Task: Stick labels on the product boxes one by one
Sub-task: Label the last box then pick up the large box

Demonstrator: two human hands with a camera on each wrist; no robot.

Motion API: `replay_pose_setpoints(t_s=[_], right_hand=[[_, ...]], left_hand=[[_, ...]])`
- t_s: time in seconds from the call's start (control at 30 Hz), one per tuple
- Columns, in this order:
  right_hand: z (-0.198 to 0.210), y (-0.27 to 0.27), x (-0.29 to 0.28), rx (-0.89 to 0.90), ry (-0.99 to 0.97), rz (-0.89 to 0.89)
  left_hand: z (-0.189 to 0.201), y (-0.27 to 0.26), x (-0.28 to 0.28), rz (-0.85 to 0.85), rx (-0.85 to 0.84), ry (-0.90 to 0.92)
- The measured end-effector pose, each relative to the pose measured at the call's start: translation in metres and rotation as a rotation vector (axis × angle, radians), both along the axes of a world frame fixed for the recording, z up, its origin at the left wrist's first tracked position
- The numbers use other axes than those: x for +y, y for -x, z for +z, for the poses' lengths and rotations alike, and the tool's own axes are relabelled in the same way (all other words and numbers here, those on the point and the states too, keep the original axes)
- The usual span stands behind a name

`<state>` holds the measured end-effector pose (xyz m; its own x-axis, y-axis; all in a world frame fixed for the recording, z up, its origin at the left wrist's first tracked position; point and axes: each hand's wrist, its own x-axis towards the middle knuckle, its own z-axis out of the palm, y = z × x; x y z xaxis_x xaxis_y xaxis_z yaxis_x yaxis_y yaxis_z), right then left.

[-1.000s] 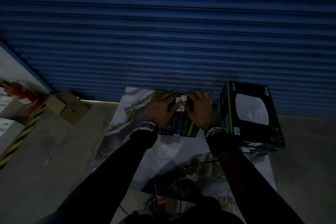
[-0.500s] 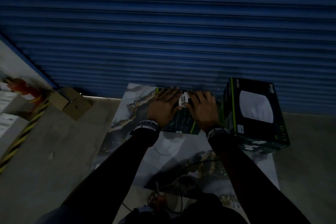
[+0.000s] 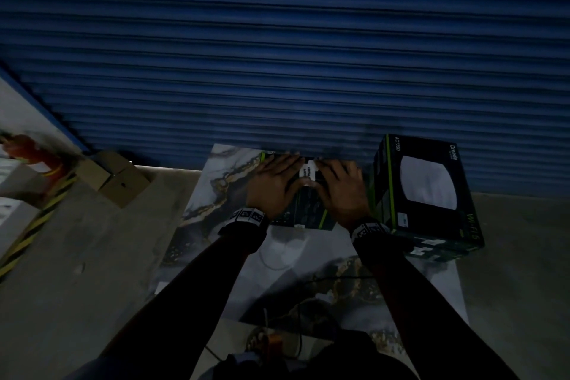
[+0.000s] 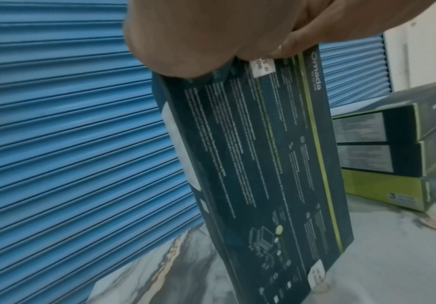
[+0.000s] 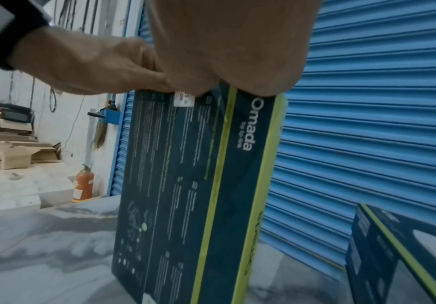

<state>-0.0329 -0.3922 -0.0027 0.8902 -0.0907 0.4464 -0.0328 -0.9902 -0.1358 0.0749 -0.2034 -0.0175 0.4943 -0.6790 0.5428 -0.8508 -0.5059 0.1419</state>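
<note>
1. Two hands, left hand (image 3: pixel 274 185) and right hand (image 3: pixel 339 191), fingers spread flat, pressing white label (image 3: pixel 307 170) over top edge of upright Omada box (image 4: pixel 258 164).
2. Stood at marble board (image 3: pixel 216 182) far edge: upper seam presented.
3. Labelled-looking stack of boxes (image 3: pixel 428 191) parked at right edge.

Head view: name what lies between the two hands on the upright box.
A white label, folded over the box's top edge, lies between left hand and right hand; head view shows it best.
</note>
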Motion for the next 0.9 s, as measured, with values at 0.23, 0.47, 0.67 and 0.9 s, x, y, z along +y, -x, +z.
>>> replay_pose_setpoints(t_s=[0.23, 0.47, 0.67, 0.9], right_hand=[[-0.006, -0.003, 0.002, 0.008, 0.008, -0.023], [-0.003, 0.005, 0.003, -0.008, -0.028, 0.031], [-0.011, 0.013, 0.004, -0.055, -0.052, 0.033], [-0.011, -0.003, 0.0, -0.023, 0.026, 0.002]], left_hand=[[-0.004, -0.002, -0.005, 0.012, -0.026, -0.007], [-0.006, 0.001, 0.002, -0.033, -0.015, 0.008], [-0.011, 0.01, 0.0, -0.01, -0.061, 0.091], [-0.007, 0.001, -0.007, 0.019, -0.031, 0.023]])
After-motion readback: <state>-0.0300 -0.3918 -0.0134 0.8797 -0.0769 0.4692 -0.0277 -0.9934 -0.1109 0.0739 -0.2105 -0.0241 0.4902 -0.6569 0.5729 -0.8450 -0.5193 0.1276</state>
